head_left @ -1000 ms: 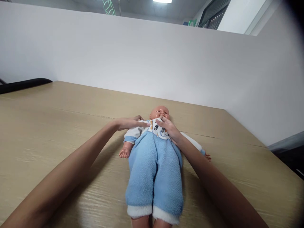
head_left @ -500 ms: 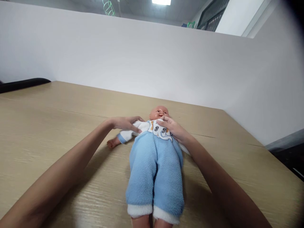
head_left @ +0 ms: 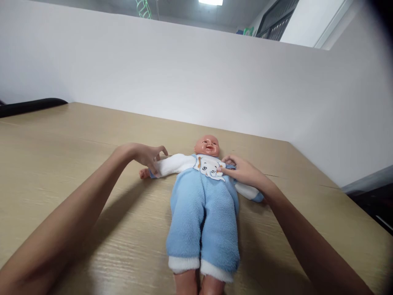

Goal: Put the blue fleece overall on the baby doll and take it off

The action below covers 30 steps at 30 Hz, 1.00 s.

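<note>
A baby doll (head_left: 208, 145) lies on its back on the wooden table, its head away from me. It wears blue fleece overalls (head_left: 187, 213) with an elephant patch (head_left: 210, 168) on the chest and white sleeves with blue cuffs. My left hand (head_left: 147, 157) is over the cuff end of the doll's left-side sleeve (head_left: 175, 164), fingers curled but apart, thumb touching the cloth. On the other side, my right hand (head_left: 242, 168) grips the overalls' upper edge by the shoulder, thumb on the patch. That sleeve (head_left: 247, 190) passes under my wrist, its hand mostly hidden.
The wooden table (head_left: 76, 164) reaches back to a pale partition wall (head_left: 153, 78). A black curved chair back (head_left: 33, 107) shows at the far left edge. Dark objects (head_left: 374, 200) stand beyond the table's right edge.
My left hand has slid from the doll's shoulder out toward its cuff, and that arm is straighter. My right hand has moved from chest to side, uncovering the chin and patch.
</note>
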Tool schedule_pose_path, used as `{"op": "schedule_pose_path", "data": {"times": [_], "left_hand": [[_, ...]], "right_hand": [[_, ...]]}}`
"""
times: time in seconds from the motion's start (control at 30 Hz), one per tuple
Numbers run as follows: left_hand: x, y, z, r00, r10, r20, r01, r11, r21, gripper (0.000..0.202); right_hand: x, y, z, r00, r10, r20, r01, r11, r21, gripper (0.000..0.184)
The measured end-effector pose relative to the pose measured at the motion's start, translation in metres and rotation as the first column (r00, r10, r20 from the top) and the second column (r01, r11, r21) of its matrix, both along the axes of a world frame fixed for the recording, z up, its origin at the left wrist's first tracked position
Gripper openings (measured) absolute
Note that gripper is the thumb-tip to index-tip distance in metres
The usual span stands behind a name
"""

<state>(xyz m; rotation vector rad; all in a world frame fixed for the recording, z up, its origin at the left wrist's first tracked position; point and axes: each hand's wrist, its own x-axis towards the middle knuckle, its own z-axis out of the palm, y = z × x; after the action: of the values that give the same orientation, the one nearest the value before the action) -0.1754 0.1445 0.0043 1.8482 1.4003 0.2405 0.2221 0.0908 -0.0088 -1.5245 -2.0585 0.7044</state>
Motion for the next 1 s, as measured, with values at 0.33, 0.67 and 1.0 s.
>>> {"op": "schedule_pose_path", "data": {"times": [0.33, 0.67, 1.0], "left_hand": [[0.134, -0.062, 0.032, 0.921, -0.384, -0.057, 0.349, 0.754, 0.556, 0.050], [0.227, -0.026, -0.018, 0.885, -0.405, -0.228, 0.443, 0.589, 0.675, 0.018], [0.212, -0.038, -0.026, 0.811, -0.582, -0.059, 0.334, 0.377, 0.864, 0.032]], "right_hand": [[0.110, -0.084, -0.062, 0.979, -0.121, 0.164, 0.080, 0.968, 0.238, 0.062], [0.113, -0.095, -0.074, 0.987, -0.163, 0.003, 0.157, 0.955, 0.253, 0.037], [0.082, -0.041, -0.041, 0.796, -0.118, -0.594, 0.212, 0.973, 0.090, 0.056]]}}
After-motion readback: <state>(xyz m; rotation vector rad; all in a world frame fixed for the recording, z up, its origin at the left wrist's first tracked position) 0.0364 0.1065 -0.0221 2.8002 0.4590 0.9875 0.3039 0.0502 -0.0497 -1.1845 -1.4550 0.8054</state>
